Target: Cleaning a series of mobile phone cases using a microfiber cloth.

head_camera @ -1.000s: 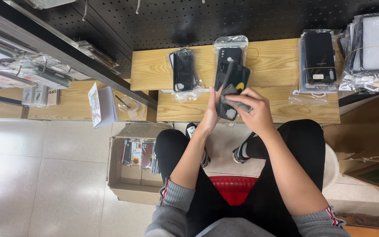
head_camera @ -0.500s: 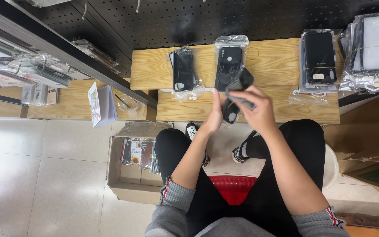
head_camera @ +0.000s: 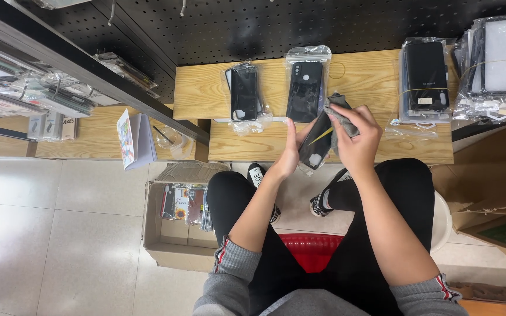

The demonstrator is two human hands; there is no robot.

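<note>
I'm sitting on a red stool facing a low wooden shelf, holding a dark phone case in a clear plastic sleeve out in front of my knees, just below the shelf's front edge. My left hand is gripping the case along its left edge, thumb up, fingers wrapped behind. My right hand is clenched around a grey cloth and pressing it against the upper right part of the case; the cloth is bunching up over my fingertips. The case is tilting slightly, top leaning right. On the shelf, just beyond my hands, two more bagged black cases are lying flat: one to the left, one directly above the case I'm holding. A banded stack of bagged cases is sitting further right, with another pile of packets at the far right edge. On the floor to my left, an open cardboard box is holding a row of coloured cases standing on edge. Black pegboard is running behind the shelf.
</note>
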